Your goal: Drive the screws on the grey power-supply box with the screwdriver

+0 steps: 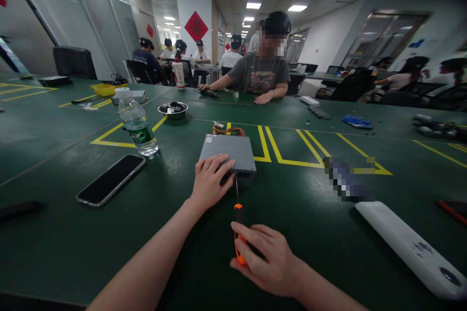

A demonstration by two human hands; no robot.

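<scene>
A grey metal computer power supply [237, 148] lies flat on the green table, with its bundle of coloured wires [229, 129] at the far side. My left hand [214, 177] grips its near left corner, fingers on top and thumb down by the front face. In my right hand [264, 255] is a screwdriver [238, 214] with an orange and black handle, held between thumb and fingers. Its thin shaft points away from me and reaches the front face of the power supply. The exact spot where the tip meets the casing is too small to make out.
Left of the power supply are a water bottle [137, 126], a phone [111, 180] and a metal bowl [172, 110] of dark pieces. A white elongated device [408, 248] lies at the right. Across the table sits a person [255, 70], hands on the tabletop.
</scene>
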